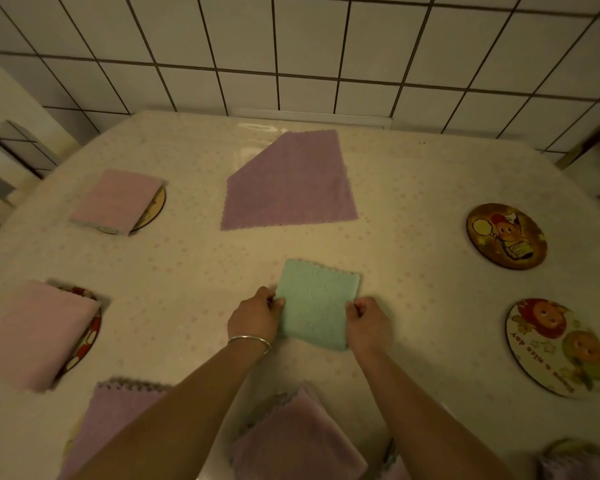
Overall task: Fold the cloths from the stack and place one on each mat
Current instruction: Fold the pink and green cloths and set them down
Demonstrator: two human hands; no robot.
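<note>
**Green cloth pinched at both sides on the worktop**

Two round picture mats on the left are mostly hidden: a folded pink terry cloth [116, 200] covers the far one [157, 206], and a second folded pink cloth [32, 334] covers the near one [87, 337], so only a curved sliver of each shows. Along the near edge a folded purple cloth [115, 420] and a soft purple bundle [298, 441] are partly behind the forearms and run out of frame; another purple piece at the lower right corner [575, 462] is cut off and blurred.

The small mint-green folded cloth with scalloped edges [316, 303] lies flat on the pale dotted glossy worktop [187, 271], near the middle. The left hand [255, 315], with a thin metal bangle [252, 341] at the wrist, pinches its left edge; the right hand [369, 322] pinches its right edge. The hands are apart, the cloth between them.

Farther back lies a large purple fleecy cloth with one corner folded in [288, 185]. On the right, two round cartoon mats [506, 235] [556, 348] are bare, with open worktop between them and the green cloth. White tiled wall [291, 46] borders the far edge.
</note>
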